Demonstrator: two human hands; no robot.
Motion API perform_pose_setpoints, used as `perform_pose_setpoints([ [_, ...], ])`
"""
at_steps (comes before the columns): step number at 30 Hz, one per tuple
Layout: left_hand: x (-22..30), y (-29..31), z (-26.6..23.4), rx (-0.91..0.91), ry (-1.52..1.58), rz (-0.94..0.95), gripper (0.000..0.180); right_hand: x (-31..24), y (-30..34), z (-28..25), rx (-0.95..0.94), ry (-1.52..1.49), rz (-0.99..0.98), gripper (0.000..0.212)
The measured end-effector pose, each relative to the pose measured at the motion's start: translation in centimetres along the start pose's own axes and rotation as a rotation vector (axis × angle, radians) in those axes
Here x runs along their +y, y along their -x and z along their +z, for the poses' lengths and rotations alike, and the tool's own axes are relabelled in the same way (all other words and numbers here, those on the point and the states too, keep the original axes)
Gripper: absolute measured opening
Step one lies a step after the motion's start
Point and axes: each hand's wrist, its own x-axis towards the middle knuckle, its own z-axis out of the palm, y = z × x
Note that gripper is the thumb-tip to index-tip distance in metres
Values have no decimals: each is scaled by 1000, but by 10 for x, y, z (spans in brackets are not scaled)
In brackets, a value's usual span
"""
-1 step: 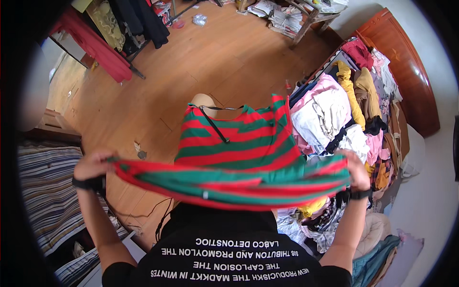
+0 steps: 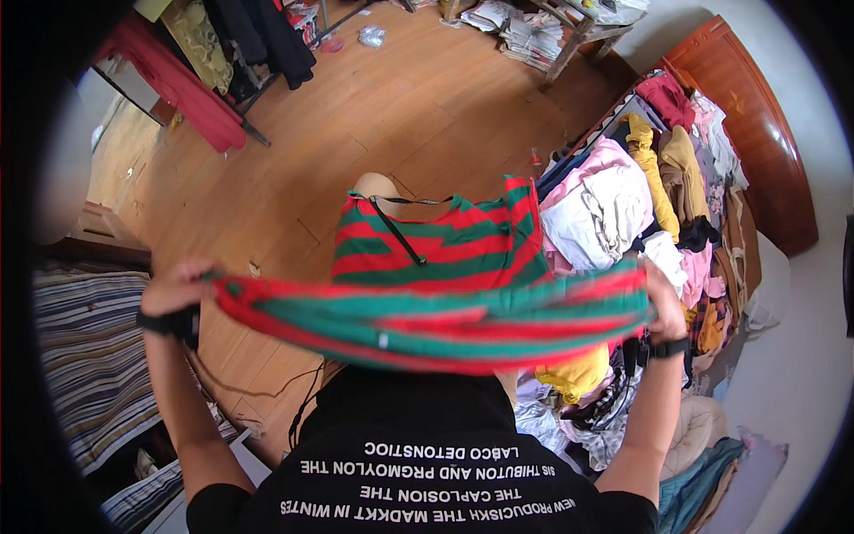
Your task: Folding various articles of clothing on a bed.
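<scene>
A red and green striped garment (image 2: 427, 313) is stretched wide in front of my body, its near part raised and blurred by motion. My left hand (image 2: 174, 289) is closed on its left end. At the opposite end, my right hand (image 2: 663, 307) grips the cloth. The far part of the garment hangs lower, over a rounded beige shape (image 2: 377, 185). A thin black strap (image 2: 398, 233) lies across that far part. Both of my wrists wear dark bands. Fingertips on either side are partly hidden by cloth and blur.
To the right, a bed with a wooden headboard (image 2: 743, 133) bears a heap of clothes (image 2: 596, 209). Striped cloth (image 2: 93, 356) covers something at left. A garment rack with a red cloth (image 2: 191, 98) stands far left. Paper stacks (image 2: 531, 40) lie at the back.
Both hands have moved slightly up and away from my body, carrying the raised part of the striped garment. More of the yellow cloth at right shows below it.
</scene>
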Motion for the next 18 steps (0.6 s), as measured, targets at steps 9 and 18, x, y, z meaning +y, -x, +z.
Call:
perform_pose_setpoints([
  [9, -97, -124, 48, 307, 23, -140, 82, 21, -65, 93, 4, 158, -35, 29],
  [18, -146, -100, 142, -28, 301, -794, 89, 138, -54, 132, 175, 620, -307, 34],
])
